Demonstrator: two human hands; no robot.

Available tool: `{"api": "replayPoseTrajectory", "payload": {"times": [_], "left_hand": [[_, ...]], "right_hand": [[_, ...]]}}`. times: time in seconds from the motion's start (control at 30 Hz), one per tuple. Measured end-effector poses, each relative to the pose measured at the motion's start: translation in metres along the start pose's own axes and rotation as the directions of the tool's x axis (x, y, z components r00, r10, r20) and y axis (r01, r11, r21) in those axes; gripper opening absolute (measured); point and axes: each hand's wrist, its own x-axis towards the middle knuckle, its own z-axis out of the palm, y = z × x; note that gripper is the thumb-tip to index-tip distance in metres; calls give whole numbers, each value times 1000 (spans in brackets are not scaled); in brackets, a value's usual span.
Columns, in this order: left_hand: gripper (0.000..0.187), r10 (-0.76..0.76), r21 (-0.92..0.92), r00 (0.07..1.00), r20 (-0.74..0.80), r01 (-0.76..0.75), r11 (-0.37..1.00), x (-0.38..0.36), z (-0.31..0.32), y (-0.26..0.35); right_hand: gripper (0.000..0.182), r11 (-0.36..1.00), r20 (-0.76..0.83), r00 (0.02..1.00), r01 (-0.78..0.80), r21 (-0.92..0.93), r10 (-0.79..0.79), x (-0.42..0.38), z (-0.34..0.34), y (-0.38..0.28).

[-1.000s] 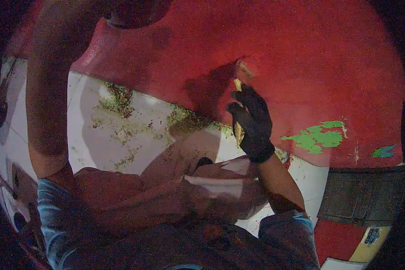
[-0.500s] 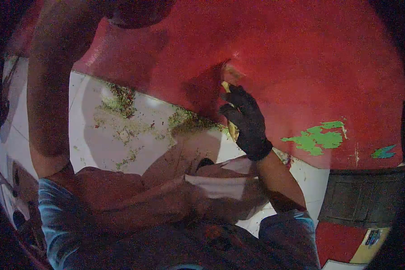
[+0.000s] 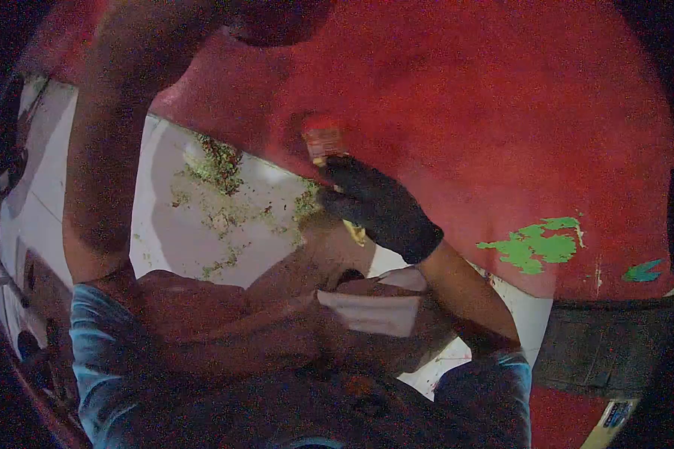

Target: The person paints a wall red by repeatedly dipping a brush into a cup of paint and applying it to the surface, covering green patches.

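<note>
My right hand (image 3: pixel 382 206), in a black glove, is closed around a paintbrush (image 3: pixel 326 144). The brush's bristle end lies against the red painted surface (image 3: pixel 457 127), and its pale yellow handle end pokes out below the palm. My left arm reaches up along the left side of the view. At the top edge, a dark shape that looks like my left hand (image 3: pixel 281 22) is near the red surface; shadow and the frame edge hide its fingers.
A bright green patch (image 3: pixel 539 245) and a small teal patch (image 3: pixel 642 271) mark the red surface at right. Greenish debris (image 3: pixel 221 166) litters the pale tiled floor (image 3: pixel 172 239) along its lower edge. A dark grey panel (image 3: pixel 603 348) stands at lower right.
My right hand has swept left and slightly down across the red surface with the paintbrush. The view has shifted a little, and my left arm appears farther right.
</note>
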Motion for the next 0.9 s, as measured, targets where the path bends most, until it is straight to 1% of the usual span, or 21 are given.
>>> {"api": "replayPoseTrajectory", "payload": {"times": [0.07,0.1,0.13,0.17,0.2,0.23,0.27,0.3,0.33,0.37,0.4,0.47,0.5,0.57,0.6,0.63,0.67,0.7,0.77,0.8,0.9], "left_hand": [[73,-9,5,1000,8,9,1000,1,2,1],[73,-15,8,1000,12,15,1000,-37,33,52],[72,-22,10,1000,16,22,1000,-6,13,11],[72,-30,11,999,20,30,999,-6,9,8],[71,-38,13,999,24,38,999,-2,2,2],[71,-47,13,998,30,46,999,-7,3,2],[71,-56,13,998,36,55,998,-3,-2,-6],[70,-64,12,997,42,64,998,-5,-4,-8],[70,-73,10,996,48,72,997,-4,-2,-9],[69,-79,9,995,53,79,997,0,-1,-14],[69,-85,7,995,57,84,996,2,-6,-20],[68,-96,4,993,65,95,995,2,-11,-26],[68,-101,3,993,68,101,995,0,-15,-26],[67,-109,3,991,77,109,994,1,-12,-25],[66,-112,3,990,81,112,994,-56,29,55],[66,-115,3,990,86,115,993,2,-13,-25],[65,-117,3,989,90,117,993,-66,23,62],[65,-118,4,989,93,118,993,1,-16,-23],[64,-123,5,988,95,123,992,4,-24,-27],[64,-126,7,988,94,126,992,1,-21,-21],[62,-138,17,987,82,137,990,3,-21,-20]], "right_hand": [[43,953,71,990,139,-271,-124,8,3,3],[43,953,73,989,141,-267,-126,12,4,4],[42,964,25,993,122,-235,-120,16,4,5],[40,974,-22,994,104,-203,-111,19,5,6],[40,974,-19,994,105,-198,-111,19,3,9],[38,999,-7,1000,-1,-53,1,16,-2,12],[36,989,20,994,-113,91,111,14,-4,13],[36,989,23,993,-116,94,114,13,-6,9],[34,982,33,995,-91,-164,98,13,-10,1],[32,909,47,995,-56,-412,83,13,-11,-3],[32,910,48,995,-57,-412,84,12,-9,-1],[30,900,-93,989,63,-431,-114,9,1,6],[30,900,-91,989,64,-430,-114,8,5,8],[27,891,-196,969,47,-451,-150,5,12,10],[27,891,-196,969,48,-451,-151,4,13,9],[26,925,-237,969,-28,-380,-68,3,14,8],[25,947,-272,962,-102,-304,17,3,15,7],[25,947,-271,962,-99,-305,13,4,13,7],[25,909,-184,955,-282,-307,233,6,7,8],[25,910,-181,957,-276,-309,228,5,6,10],[22,898,-189,972,-206,-388,141,4,5,15]]}}
